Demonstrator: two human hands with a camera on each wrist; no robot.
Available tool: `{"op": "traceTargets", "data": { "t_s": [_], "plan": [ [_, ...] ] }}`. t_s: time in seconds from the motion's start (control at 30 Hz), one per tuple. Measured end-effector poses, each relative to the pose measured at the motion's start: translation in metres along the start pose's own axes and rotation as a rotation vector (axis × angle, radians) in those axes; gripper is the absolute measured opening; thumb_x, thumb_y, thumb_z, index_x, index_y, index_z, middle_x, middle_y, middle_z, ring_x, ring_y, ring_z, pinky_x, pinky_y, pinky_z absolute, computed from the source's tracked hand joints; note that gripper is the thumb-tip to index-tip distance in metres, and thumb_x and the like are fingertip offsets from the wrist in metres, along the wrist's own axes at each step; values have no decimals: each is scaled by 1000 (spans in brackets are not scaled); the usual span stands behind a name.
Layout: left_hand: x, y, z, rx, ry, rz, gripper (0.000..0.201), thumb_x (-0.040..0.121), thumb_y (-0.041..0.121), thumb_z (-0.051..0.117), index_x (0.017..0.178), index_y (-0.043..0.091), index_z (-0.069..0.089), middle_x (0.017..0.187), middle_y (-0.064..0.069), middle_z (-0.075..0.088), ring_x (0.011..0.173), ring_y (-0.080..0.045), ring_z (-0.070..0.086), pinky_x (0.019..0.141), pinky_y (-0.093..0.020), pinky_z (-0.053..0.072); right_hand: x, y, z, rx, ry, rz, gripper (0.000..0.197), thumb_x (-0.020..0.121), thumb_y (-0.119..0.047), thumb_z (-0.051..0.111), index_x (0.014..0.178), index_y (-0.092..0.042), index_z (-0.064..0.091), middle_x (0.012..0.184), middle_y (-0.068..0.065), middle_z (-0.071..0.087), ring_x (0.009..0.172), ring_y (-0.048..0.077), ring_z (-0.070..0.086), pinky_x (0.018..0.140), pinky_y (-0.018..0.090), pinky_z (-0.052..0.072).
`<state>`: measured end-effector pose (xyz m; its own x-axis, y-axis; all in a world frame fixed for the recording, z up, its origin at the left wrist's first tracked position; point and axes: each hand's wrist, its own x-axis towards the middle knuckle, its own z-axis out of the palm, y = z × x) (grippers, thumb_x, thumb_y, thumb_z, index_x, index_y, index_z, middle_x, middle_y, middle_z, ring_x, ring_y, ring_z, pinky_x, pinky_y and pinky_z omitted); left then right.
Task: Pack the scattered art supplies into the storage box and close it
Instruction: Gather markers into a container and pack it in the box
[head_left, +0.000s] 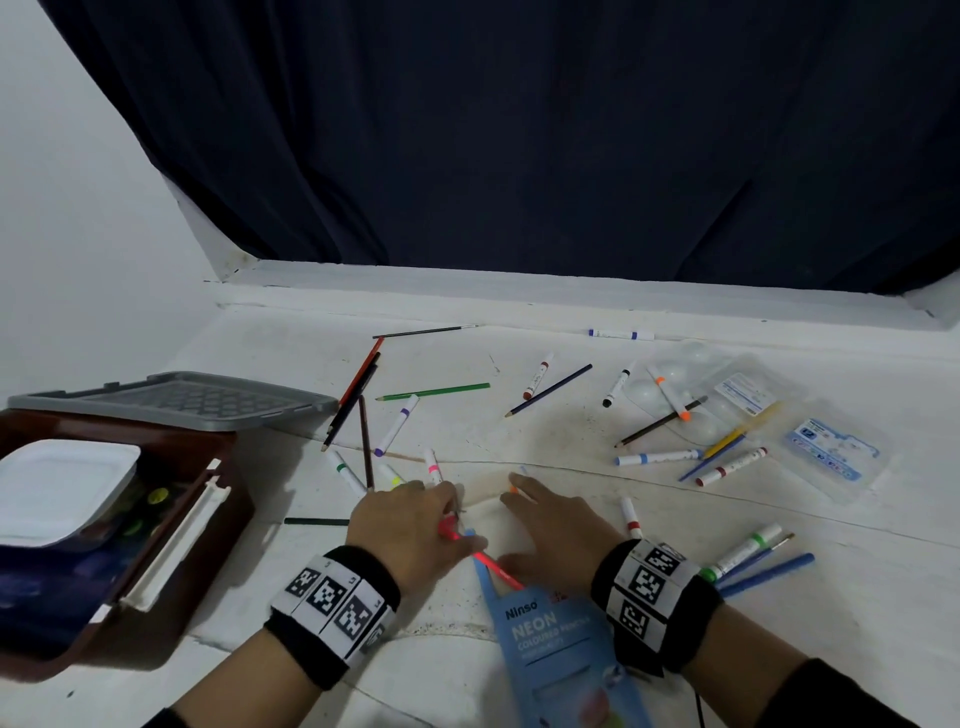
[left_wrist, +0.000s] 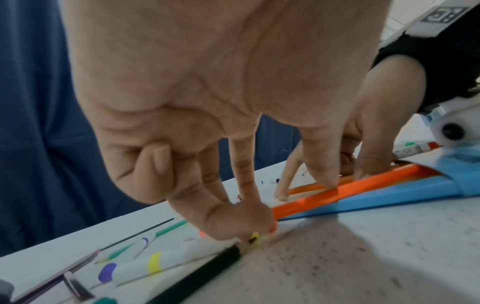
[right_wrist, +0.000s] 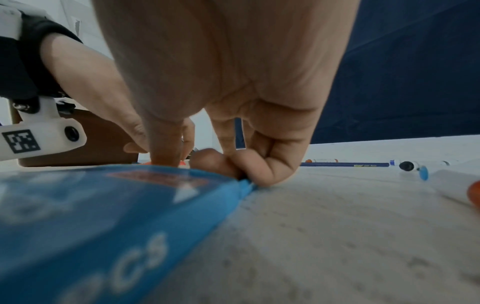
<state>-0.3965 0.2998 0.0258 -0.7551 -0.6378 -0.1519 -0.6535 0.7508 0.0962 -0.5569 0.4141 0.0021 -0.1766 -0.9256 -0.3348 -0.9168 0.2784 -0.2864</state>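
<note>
Two hands are working at the mouth of the blue pencil pack (head_left: 561, 644), storage box (head_left: 171, 525) sitting open at far left.

I'm seeing my left hand (head_left: 410, 525) pinching the tip end of a neon orange-red pencil (left_wrist: 324, 195) that is running from its fingertips into the pack. My right hand (head_left: 556, 525) is lying just beside it on the right, thumb pressing the pack's top edge and outer fingers curling at its corner; whether it is actually gripping, I cannot tell. The pack is lying between and below both wrists. Markers and pencils are lying scattered on the white surface (head_left: 519, 441) beyond the hands, well apart from the box.
</note>
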Motion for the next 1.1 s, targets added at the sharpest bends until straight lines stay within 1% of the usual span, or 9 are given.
{"op": "traceTargets", "data": {
  "t_s": [0.1,0.17,0.3,0.37,0.47,0.63,0.77,0.93,1.1],
  "plan": [
    [-4,1,6,-80,-17,-15,47,83,76,51,104,33,50,98,6,66,93,-20,64,79,-32,50,3,-1,4,-20,-11,0,83,90,-53,55,154,-20,13,164,4,3,134,36,42,108,47,37],
    [-4,2,8,-126,7,-11,44,83,71,56,104,33,51,97,8,68,93,-19,65,79,-31,51,3,-2,4,-39,-11,7,81,91,-55,54,153,-18,16,164,6,2,133,37,44,107,46,38],
    [1,3,13,-202,51,7,35,81,62,66,90,30,55,89,8,61,90,-17,60,77,-30,48,3,-2,5,-43,5,15,80,91,-56,53,152,-18,19,164,5,3,134,34,44,107,45,38],
    [4,4,14,-255,86,56,35,81,59,69,94,28,60,91,8,60,87,-13,58,76,-27,46,3,-2,5,-27,10,10,79,90,-56,54,152,-18,20,164,4,4,134,33,44,107,45,39],
    [11,8,13,-313,111,154,41,82,55,72,113,28,66,97,7,64,90,-11,59,81,-26,48,1,-3,3,-16,16,6,78,91,-54,54,152,-19,22,164,5,5,134,32,44,107,44,38],
    [28,10,9,-258,27,177,42,79,49,77,110,21,68,101,3,63,95,-15,59,87,-31,49,-1,-3,0,-8,20,-9,67,96,-41,50,152,-18,22,164,4,7,138,29,38,109,45,34],
    [32,11,5,-231,0,159,38,74,38,81,106,21,70,109,2,55,99,-15,56,89,-32,49,-1,1,-2,-12,14,-11,78,90,-53,55,152,-20,22,163,2,10,141,27,34,112,43,30],
    [29,12,7,-219,22,157,20,75,39,80,84,26,67,109,5,59,99,-14,56,89,-33,51,-1,-3,-2,-41,21,-2,82,87,-59,56,151,-19,25,163,4,10,141,26,34,111,44,31],
    [25,18,17,-104,24,188,42,74,51,77,101,19,72,112,2,54,106,-17,50,96,-34,45,3,-5,-4,-55,34,12,83,84,-61,59,149,-19,30,162,5,15,135,27,43,107,44,37]
  ]
}}
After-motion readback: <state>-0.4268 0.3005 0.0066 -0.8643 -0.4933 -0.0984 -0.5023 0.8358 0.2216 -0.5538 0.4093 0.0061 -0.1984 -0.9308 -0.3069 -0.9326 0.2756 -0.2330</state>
